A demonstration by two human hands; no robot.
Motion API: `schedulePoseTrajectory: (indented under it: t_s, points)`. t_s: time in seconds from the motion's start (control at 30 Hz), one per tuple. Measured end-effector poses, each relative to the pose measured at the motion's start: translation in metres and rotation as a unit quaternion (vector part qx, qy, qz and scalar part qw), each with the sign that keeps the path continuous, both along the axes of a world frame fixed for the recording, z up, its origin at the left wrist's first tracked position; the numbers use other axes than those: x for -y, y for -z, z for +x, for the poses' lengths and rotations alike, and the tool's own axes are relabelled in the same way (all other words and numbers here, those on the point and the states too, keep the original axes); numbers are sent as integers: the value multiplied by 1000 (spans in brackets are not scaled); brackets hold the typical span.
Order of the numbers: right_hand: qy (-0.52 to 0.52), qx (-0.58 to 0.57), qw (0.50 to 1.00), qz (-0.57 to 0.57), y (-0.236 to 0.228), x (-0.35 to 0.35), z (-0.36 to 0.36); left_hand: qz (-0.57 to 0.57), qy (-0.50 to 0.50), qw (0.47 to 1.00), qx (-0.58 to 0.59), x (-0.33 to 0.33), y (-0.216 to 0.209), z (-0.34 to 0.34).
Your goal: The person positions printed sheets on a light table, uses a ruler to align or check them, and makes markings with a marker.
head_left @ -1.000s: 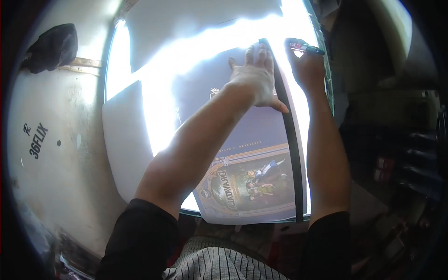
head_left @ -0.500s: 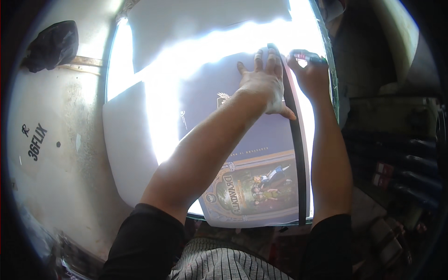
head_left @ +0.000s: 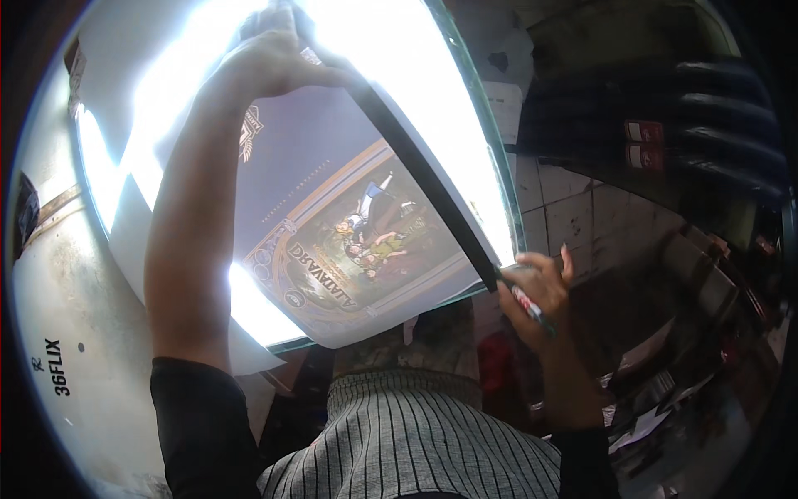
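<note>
A large printed sheet (head_left: 299, 150), mostly blue with a framed cartoon picture, lies on a brightly lit light table (head_left: 440, 91). Across its right side runs a long black straightedge (head_left: 420, 170), slanting down toward me. My left hand (head_left: 270, 62) presses flat near the straightedge's far end, its thumb stretched along it; glare washes out its fingertips. At the near end, my right hand (head_left: 536, 291) grips a slim dark utility knife (head_left: 525, 304) with red and white marks, beside the table's corner. Its blade is too small to make out.
The table's glass edge (head_left: 497, 141) curves along the right. Dark shiny rolls (head_left: 706, 125) lie beyond it, with cartons and scraps (head_left: 657, 382) below. On the left stands a pale board (head_left: 91, 333) with dark lettering. A tiled floor (head_left: 573, 200) shows at right.
My right hand has come from the straightedge's far end down to its near end with the knife. My left hand remains on the straightedge. The view has turned and shifted.
</note>
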State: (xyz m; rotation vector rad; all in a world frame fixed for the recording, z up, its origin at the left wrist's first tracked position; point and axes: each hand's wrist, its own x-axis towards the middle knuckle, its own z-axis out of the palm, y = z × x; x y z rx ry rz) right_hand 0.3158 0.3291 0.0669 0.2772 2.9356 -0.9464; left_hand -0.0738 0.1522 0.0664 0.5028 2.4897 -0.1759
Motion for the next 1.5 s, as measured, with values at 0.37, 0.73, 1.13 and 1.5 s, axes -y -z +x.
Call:
schedulePoseTrajectory:
  t_s: [0.37,0.73,1.13,1.5]
  points:
    - [122,-51,990,44,24,5,33,216,-28,938,-270,57,53,101]
    - [230,71,942,-235,53,-47,17,128,-34,967,-220,48,62,247]
    - [154,95,969,-166,22,-23,-14,164,143,972,-91,60,46,216]
    - [199,-74,969,-123,61,-16,-9,250,456,853,-46,138,63,104]
